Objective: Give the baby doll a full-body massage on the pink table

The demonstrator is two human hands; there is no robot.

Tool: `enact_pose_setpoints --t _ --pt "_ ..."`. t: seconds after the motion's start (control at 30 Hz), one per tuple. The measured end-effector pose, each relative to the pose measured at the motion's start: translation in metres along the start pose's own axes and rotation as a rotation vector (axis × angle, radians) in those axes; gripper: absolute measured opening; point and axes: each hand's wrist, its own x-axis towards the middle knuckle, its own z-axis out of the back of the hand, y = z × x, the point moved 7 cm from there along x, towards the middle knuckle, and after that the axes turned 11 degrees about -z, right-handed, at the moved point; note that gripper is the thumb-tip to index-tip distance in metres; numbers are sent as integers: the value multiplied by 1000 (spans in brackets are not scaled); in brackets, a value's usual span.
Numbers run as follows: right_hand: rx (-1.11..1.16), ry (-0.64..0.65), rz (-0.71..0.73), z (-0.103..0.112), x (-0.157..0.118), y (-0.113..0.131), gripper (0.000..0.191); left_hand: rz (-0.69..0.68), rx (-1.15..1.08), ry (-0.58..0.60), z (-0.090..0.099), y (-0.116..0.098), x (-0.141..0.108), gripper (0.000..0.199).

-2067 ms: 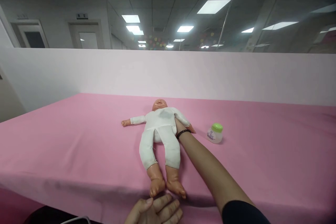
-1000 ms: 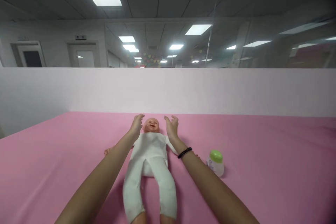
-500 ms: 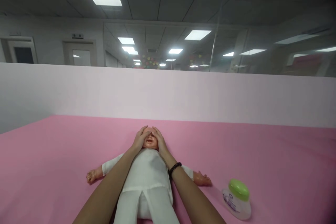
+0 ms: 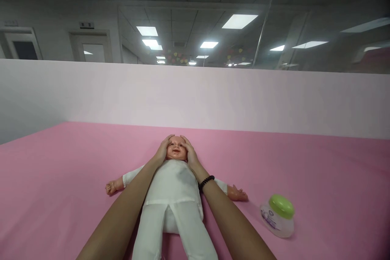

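A baby doll point(image 4: 175, 185) in white clothes lies on its back on the pink surface point(image 4: 317, 178), its arms spread to the sides. My left hand point(image 4: 163, 151) rests along the left side of the doll's head, fingers reaching toward the forehead. On the other side of the head, my right hand point(image 4: 191, 152) touches the temple and cheek. Both hands look open and cup the head, with the doll's eyes, nose and mouth showing between them. A dark beaded band circles my right wrist.
To the right of the doll, a clear bottle with a green cap point(image 4: 282, 206) stands on the pink surface. A low white wall point(image 4: 195, 97) runs behind it, with glass, doors and ceiling lights beyond.
My hands have spread apart from the middle of the doll's face to its sides, uncovering its eyes. The whole view has tilted down slightly.
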Motion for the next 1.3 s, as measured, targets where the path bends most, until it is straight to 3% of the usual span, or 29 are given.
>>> enact_pose_setpoints --t 0.13,0.37,0.57,0.83,1.07,1.3 --pt "40 3 -22 1 -1 -1 55 21 -2 1 -1 0 -2 47" --pt "-132 -31 17 0 -5 5 61 -61 35 77 0 5 2 58" --pt "-93 -24 8 0 0 2 56 -58 53 21 4 14 12 47" --pt "-150 -25 34 -2 -7 7 58 -65 52 68 1 5 1 55" --pt "-79 -35 14 -2 -5 7 53 -33 34 -2 2 11 9 46" --pt "-127 -37 24 -5 -13 12 57 -59 43 24 2 10 2 53"
